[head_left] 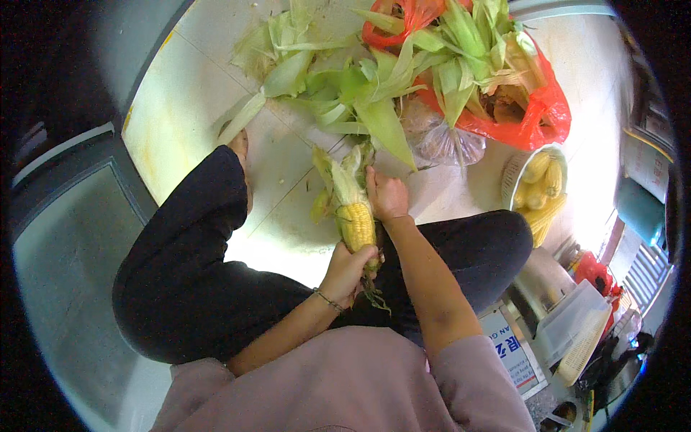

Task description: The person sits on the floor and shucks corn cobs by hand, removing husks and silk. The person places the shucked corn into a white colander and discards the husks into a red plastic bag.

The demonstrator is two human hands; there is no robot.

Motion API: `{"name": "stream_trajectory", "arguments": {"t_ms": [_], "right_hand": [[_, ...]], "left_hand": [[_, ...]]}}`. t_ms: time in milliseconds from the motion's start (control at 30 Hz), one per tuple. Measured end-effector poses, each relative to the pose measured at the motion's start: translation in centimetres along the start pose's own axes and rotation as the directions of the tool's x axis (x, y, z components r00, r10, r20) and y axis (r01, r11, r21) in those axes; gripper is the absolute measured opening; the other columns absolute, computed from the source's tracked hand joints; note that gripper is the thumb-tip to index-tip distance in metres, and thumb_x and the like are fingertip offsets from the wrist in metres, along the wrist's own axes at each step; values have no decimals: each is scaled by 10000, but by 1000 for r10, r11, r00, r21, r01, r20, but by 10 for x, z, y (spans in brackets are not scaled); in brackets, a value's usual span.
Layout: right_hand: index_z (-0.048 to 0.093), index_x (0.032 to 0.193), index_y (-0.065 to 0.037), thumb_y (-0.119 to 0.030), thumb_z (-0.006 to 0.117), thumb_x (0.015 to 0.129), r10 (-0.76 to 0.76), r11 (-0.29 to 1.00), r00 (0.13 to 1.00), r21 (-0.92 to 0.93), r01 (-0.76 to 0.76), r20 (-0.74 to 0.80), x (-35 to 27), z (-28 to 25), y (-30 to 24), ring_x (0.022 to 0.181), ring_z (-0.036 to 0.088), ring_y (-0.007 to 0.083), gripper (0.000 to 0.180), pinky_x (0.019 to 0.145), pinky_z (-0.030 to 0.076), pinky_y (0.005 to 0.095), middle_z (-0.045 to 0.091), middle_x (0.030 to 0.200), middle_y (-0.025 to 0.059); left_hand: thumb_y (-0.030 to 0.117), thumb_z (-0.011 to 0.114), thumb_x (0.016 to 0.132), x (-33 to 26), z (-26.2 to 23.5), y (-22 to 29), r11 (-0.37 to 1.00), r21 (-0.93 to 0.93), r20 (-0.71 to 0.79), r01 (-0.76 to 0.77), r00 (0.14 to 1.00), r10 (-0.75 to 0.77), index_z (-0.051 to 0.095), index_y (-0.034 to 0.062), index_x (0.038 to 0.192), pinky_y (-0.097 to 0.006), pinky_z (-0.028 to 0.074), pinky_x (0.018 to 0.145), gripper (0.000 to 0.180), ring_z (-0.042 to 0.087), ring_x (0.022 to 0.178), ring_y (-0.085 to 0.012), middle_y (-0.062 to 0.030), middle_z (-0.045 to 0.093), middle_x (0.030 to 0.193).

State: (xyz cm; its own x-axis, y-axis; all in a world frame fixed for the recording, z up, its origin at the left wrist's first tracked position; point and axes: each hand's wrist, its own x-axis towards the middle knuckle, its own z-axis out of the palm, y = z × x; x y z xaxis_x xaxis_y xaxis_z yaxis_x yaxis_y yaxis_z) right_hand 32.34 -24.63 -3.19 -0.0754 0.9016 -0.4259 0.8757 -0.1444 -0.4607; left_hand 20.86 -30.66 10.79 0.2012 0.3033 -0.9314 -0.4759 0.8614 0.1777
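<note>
In the head view, the corn cob (357,225) runs lengthwise away from the person, stalk end toward the body, half-peeled husk pointing forward. The left hand (348,271) is clamped around its near end; the right hand (387,196) grips the husk just beyond (fingers curled). Ahead on the pale tiled floor (187,93) lie loose husks (338,86) and a red bag (536,119).

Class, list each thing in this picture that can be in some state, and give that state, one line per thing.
corn cob: partly husked, yellow kernels bare, husk hanging at its tip
left hand: closed round the cob's stalk end
right hand: gripping the husk at the cob's tip
red plastic bag: open, stuffed with husks
white basket: holding husked cobs
husk pile: loose on the floor
</note>
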Motion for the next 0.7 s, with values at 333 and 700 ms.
{"name": "stream_trajectory", "arguments": {"t_ms": [333,700], "right_hand": [[597,921,15,-357,635,805,-70,975,991,220,43,114,-51,-136,-66,760,616,361,392,720,483,434,626,816,200],[616,904,54,-347,634,851,131,786,716,369,-497,686,-62,-150,-44,673,545,122,405,634,462,276,619,775,75]], "left_hand": [[22,546,829,-5,0,8,960,-273,207,60,978,-2,441,24,1187,-302,454,796,373,549,961,-157,-64,538,1098],[143,540,880,-4,-2,16,947,-278,380,160,924,-45,427,49,1221,-346,426,942,372,522,1081,-186,-82,520,1165]]}}
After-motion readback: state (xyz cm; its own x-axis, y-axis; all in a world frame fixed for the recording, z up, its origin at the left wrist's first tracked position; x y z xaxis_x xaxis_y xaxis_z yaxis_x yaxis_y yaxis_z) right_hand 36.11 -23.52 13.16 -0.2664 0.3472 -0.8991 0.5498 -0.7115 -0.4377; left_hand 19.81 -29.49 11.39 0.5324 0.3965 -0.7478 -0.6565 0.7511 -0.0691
